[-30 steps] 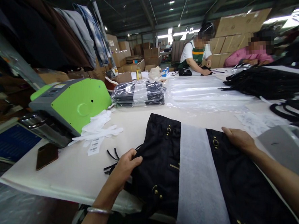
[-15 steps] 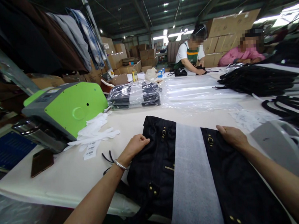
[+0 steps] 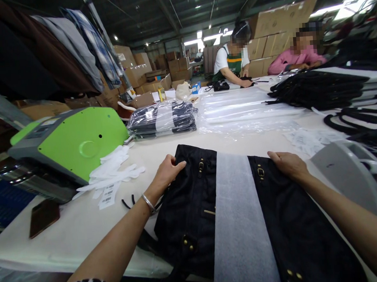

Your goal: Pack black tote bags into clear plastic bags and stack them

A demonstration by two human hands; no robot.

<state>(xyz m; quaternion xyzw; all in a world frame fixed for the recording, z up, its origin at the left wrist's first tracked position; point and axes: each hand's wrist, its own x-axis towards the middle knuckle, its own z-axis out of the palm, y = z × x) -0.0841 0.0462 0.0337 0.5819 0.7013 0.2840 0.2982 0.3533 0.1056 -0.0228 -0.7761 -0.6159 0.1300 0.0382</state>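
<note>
A black bag [image 3: 191,192] with brass buckles and a short zip lies in front of me, over the table's near edge. A white paper band [image 3: 240,214] runs down its middle. My left hand [image 3: 168,172], with a bangle at the wrist, grips the bag's far left corner between thumb and fingers. On the far right edge, my right hand [image 3: 287,164] is closed on the bag, its thumb on top and its fingers partly hidden behind. Thin black cords [image 3: 128,202] stick out beside my left wrist.
On the left stand a green-sided machine [image 3: 83,143], white barcode tags [image 3: 108,192], a metal flask [image 3: 38,184] and a phone [image 3: 44,217]. Behind are a wrapped bag [image 3: 163,118] and clear plastic sleeves [image 3: 238,112]. Black bags [image 3: 319,88] are stacked right, near a grey object [image 3: 344,178]. Two people work opposite.
The view has shifted slightly, so the table's things appear a little farther left. My left thumb and fingers have changed position slightly at the corner; both hands remain on the bag.
</note>
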